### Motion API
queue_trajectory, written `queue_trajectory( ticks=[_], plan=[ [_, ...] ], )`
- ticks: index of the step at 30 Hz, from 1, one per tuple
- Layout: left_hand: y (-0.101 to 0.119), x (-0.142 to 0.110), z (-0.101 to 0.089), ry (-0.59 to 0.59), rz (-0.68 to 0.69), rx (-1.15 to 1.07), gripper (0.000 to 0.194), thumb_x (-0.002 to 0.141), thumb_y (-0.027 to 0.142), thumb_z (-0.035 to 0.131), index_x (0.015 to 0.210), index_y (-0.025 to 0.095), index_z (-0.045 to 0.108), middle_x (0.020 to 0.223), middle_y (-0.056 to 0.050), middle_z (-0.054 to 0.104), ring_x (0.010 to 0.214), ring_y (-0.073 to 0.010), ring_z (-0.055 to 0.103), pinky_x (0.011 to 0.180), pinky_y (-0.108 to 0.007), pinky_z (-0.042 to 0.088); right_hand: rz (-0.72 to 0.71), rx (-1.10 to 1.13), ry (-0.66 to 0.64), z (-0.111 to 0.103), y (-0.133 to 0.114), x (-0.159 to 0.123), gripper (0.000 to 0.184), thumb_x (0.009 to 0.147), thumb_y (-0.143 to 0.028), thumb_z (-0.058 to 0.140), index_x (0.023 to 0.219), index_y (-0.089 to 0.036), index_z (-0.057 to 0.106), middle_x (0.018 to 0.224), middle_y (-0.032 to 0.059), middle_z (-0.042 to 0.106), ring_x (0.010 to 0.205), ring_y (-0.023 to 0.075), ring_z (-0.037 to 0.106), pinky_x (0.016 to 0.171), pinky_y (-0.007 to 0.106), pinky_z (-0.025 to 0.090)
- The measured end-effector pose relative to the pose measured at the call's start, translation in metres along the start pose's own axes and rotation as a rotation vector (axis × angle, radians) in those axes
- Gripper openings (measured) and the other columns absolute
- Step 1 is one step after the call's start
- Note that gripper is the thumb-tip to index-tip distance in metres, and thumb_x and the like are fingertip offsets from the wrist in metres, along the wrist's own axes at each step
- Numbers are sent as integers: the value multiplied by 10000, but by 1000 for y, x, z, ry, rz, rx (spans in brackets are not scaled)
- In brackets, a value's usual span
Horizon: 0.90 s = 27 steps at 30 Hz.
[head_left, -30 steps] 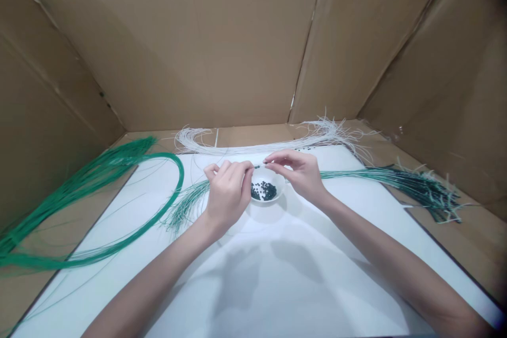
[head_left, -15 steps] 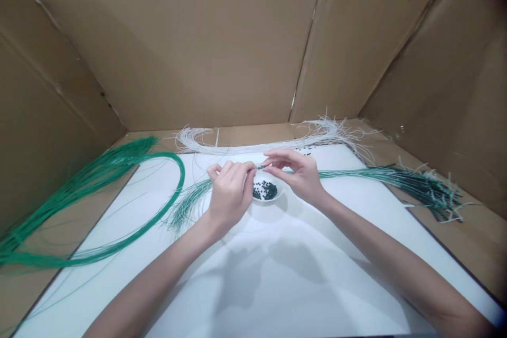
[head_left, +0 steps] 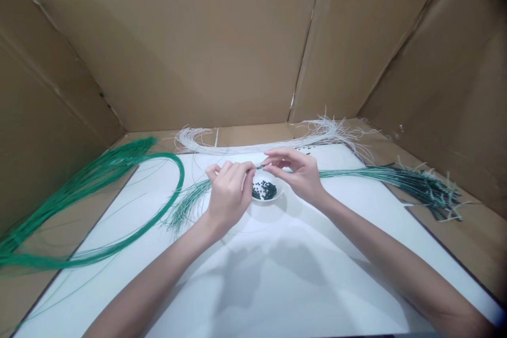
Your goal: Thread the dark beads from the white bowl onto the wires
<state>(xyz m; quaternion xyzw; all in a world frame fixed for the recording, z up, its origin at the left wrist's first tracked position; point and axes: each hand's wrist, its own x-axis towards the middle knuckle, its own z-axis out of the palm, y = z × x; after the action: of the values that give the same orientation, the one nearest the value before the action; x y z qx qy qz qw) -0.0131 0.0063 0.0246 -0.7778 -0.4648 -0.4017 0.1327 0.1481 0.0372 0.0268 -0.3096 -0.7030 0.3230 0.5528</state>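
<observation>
Above a small white bowl [head_left: 279, 193], several small dark green beads [head_left: 260, 167] sit in a short row between my two hands. My left hand [head_left: 232, 185] is closed, its thumb and forefinger pinching at the left end of this beaded strand. From the other side, my right hand [head_left: 298, 173] pinches near the right end with its thumb and fingertips. The thread itself is too fine to make out clearly. Loose dark beads [head_left: 269, 190] lie in the bowl, partly hidden by my left hand.
A bundle of green strands [head_left: 352, 172] runs behind my hands, dark at its right end. Loops of green line [head_left: 180, 179] lie at left, white strands [head_left: 253, 147] along the back. Cardboard walls [head_left: 245, 53] surround the white work surface [head_left: 178, 296]. Stray beads [head_left: 308, 153] lie behind my right hand.
</observation>
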Motion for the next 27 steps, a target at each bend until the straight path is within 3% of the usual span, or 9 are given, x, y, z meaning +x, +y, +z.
queue_trajectory(
  ticks=[16,22,27],
  plan=[
    [0,-1,2,-9,-36,-53,88,835,187,452,787,190,526,719,23,637,625,-114,508,701,-326,218,-33,-151,0,0,-2,0,180,709,-291,612,879,-234,633,783,16,668,684,135,600,634,290,497],
    [-2,3,1,-131,-114,-223,110,807,185,483,897,204,542,853,19,639,627,-97,527,729,-289,318,-5,-169,44,-1,0,2,131,708,-291,607,814,-225,645,768,11,658,625,117,568,591,271,481],
    [-4,3,1,-90,-124,-309,166,814,146,452,907,207,575,881,-10,632,802,-122,572,720,-254,393,-14,-185,39,-2,0,2,118,715,-280,598,805,-217,641,766,13,657,613,111,553,573,261,474]
  ],
)
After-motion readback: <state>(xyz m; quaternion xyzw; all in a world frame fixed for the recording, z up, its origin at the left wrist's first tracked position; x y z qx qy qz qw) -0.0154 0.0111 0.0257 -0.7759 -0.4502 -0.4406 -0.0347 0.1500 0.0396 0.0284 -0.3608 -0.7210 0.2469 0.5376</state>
